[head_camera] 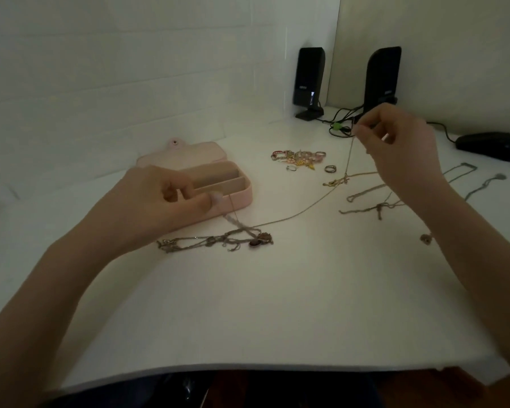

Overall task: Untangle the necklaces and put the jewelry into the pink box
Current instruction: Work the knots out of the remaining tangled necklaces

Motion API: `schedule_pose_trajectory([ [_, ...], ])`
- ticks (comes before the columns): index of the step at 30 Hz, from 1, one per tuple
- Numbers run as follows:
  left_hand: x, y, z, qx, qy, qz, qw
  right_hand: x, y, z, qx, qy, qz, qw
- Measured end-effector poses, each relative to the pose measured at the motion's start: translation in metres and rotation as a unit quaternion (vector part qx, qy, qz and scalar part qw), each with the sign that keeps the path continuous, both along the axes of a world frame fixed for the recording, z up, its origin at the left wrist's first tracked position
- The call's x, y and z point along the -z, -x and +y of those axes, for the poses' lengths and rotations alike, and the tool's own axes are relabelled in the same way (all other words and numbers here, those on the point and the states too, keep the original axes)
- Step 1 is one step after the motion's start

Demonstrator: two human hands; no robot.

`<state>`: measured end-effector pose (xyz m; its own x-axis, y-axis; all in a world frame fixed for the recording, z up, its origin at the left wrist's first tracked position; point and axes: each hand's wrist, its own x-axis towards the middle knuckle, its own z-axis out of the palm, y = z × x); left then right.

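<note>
Fingers of the left hand (pixel 159 198) curl in and pinch a thin chain (pixel 295 214) just in front of the open pink box (pixel 236 198); below that hand lies a knotted clump of necklaces (pixel 215 241) on the white table (pixel 277 304); the chain runs across to the right hand (pixel 401 148), which is held up and pinches its other end between thumb and finger; between the hands, farther back, sits a little pile of rings and charms (pixel 299 157); under the right hand lie more tangled chains (pixel 371 201); behind it stand two black speakers (pixel 308 81); a black mouse (pixel 490 145) sits to its right.
</note>
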<state>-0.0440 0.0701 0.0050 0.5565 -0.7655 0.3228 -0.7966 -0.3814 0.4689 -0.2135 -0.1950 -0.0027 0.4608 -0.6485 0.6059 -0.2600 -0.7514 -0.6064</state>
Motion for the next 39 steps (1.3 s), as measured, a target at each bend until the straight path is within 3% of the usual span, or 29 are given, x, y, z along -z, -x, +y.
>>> schedule_pose_trajectory([
  [6, 0.003, 0.004, 0.000, 0.028, -0.090, 0.001, 0.996, -0.013, 0.001, 0.019, -0.178, -0.140, -0.082, 0.971],
  [8, 0.003, 0.006, -0.002, 0.014, -0.058, -0.025, 0.998, -0.016, 0.002, 0.027, -0.242, -0.214, -0.115, 0.939],
  [10, 0.005, 0.010, -0.009, 0.024, 0.034, -0.031, 0.999, -0.019, 0.001, 0.036, -0.292, -0.260, -0.123, 0.912],
  [13, 0.006, 0.025, -0.038, 0.088, 0.139, 0.094, 0.982, -0.019, -0.003, 0.049, -0.360, -0.301, -0.104, 0.877],
  [15, 0.004, 0.035, -0.064, 0.118, 0.119, 0.180, 0.969, -0.018, -0.004, 0.056, -0.384, -0.306, -0.081, 0.867],
  [18, 0.004, 0.047, -0.087, 0.168, 0.055, 0.203, 0.963, -0.022, 0.000, 0.060, -0.367, -0.289, -0.053, 0.883],
  [25, 0.011, 0.065, -0.098, 0.240, 0.055, 0.356, 0.901, -0.049, 0.015, 0.056, -0.374, -0.311, -0.106, 0.867],
  [30, 0.027, 0.063, -0.079, 0.199, 0.045, 0.325, 0.923, -0.070, 0.014, 0.019, -0.323, -0.431, -0.305, 0.785],
  [32, 0.033, 0.055, -0.065, 0.169, 0.052, 0.301, 0.937, -0.070, 0.021, 0.006, -0.302, -0.451, -0.336, 0.769],
  [36, 0.039, 0.038, -0.040, 0.112, 0.075, 0.229, 0.964, -0.065, 0.033, 0.000, -0.264, -0.421, -0.323, 0.805],
  [39, 0.040, 0.027, -0.021, 0.089, 0.020, 0.088, 0.992, -0.068, 0.039, 0.002, -0.244, -0.390, -0.314, 0.830],
])
